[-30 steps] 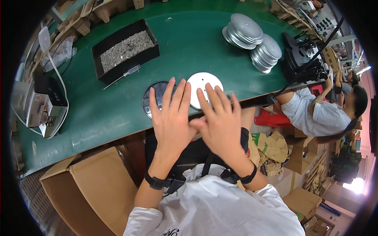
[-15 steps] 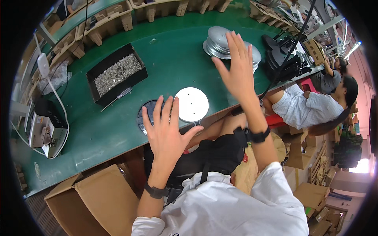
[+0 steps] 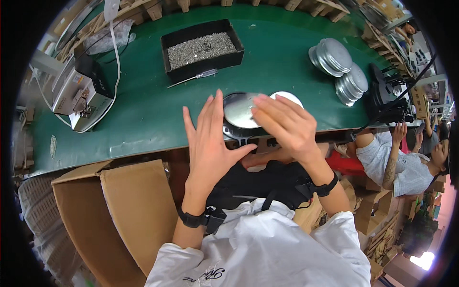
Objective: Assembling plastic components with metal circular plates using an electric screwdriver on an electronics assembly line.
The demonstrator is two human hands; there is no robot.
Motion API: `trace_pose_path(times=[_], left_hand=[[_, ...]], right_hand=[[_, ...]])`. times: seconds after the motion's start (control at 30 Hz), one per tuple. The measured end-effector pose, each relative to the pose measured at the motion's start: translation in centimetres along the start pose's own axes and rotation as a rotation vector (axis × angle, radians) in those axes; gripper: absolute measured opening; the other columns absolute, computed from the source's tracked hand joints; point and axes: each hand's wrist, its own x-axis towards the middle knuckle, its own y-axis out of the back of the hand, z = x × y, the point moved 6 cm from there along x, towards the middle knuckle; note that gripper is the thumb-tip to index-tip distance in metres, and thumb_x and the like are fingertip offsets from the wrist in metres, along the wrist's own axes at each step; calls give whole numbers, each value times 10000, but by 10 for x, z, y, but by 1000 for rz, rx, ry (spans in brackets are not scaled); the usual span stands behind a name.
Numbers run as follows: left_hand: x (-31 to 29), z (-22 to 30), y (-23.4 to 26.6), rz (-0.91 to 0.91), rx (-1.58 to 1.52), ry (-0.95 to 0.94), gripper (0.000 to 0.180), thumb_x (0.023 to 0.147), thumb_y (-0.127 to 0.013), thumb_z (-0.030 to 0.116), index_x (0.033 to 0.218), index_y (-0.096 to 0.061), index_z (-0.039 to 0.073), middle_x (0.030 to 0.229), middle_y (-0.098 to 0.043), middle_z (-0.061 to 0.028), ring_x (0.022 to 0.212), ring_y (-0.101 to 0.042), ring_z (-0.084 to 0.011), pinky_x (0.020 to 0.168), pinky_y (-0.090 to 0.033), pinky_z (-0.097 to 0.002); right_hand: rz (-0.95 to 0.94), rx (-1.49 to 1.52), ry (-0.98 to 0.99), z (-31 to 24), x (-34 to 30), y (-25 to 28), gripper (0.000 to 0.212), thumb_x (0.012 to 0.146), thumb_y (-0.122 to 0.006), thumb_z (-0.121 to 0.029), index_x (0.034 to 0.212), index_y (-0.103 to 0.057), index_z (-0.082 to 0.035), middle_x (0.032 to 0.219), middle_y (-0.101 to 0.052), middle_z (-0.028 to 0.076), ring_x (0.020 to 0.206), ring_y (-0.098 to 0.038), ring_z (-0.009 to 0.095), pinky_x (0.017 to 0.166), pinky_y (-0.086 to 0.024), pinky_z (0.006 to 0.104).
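Note:
My right hand [image 3: 289, 129] grips the edge of a round silver metal disc [image 3: 240, 114], blurred by motion. Under that disc lies a black round plate-like part [image 3: 233, 98], mostly covered, with a short handle at the table's front edge. Partly hidden behind my right fingers is a white disc [image 3: 292, 98]. My left hand [image 3: 209, 136] is open, fingers spread, just left of the black part, and holds nothing. Two stacks of silver discs, a farther one [image 3: 332, 56] and a nearer one [image 3: 353, 85], stand to the right.
A black box [image 3: 203, 50] of small metal pieces stands at the back, a screwdriver [image 3: 196, 77] before it. Farther left are a boxy device [image 3: 82, 98] and its white cable. Black handled parts [image 3: 387, 95] lie at right. A person [image 3: 406, 162] sits beyond; an open carton [image 3: 138, 210] stands below left.
My right hand has come from the disc stacks toward the middle, now with a silver disc over the black part. My left hand stays open beside that part. The view has shifted.

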Motion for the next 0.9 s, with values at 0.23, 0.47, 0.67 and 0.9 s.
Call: trace_pose_path(times=[0.23, 0.47, 0.67, 0.9], left_hand=[[-6, -5, -2, 6, 14, -5, 1204, 594, -923, 409, 1542, -334, -42, 1463, -521, -187, 1423, -450, -336, 1228, -115, -640], [-6, -7, -3, 34, 62, -52, 941, 637, -913, 464, 1332, -565, -66, 1412, -557, -212, 1399, -478, -347, 1218, -181, -651], [-11, -12, -5, 141, -8, -105, 874, 614, -935, 410, 1272, -593, -51, 1390, -564, -249, 1372, -506, -376, 1201, -271, -630], [-13, -10, -7, 115, 36, -110, 883, 607, -940, 363, 1301, -585, -52, 1405, -553, -255, 1369, -503, -401, 1182, -318, -622]], right_hand=[[-488, 270, -157, -18, -22, -23, 722, 833, -645, -518, 1412, -574, -94, 1497, -552, 32, 1427, -470, 242, 1217, -306, 551], [-495, 262, -194, -7, -13, -30, 583, 857, -700, -387, 1345, -591, -87, 1488, -555, 61, 1434, -457, 271, 1233, -288, 533], [-472, 258, -270, -15, 0, -37, 542, 897, -689, -242, 1360, -546, 1, 1502, -509, 166, 1448, -430, 309, 1223, -299, 524], [-413, 310, -296, -17, 0, -36, 452, 858, -614, -76, 1297, -572, 24, 1460, -538, 182, 1422, -463, 319, 1218, -303, 526]])
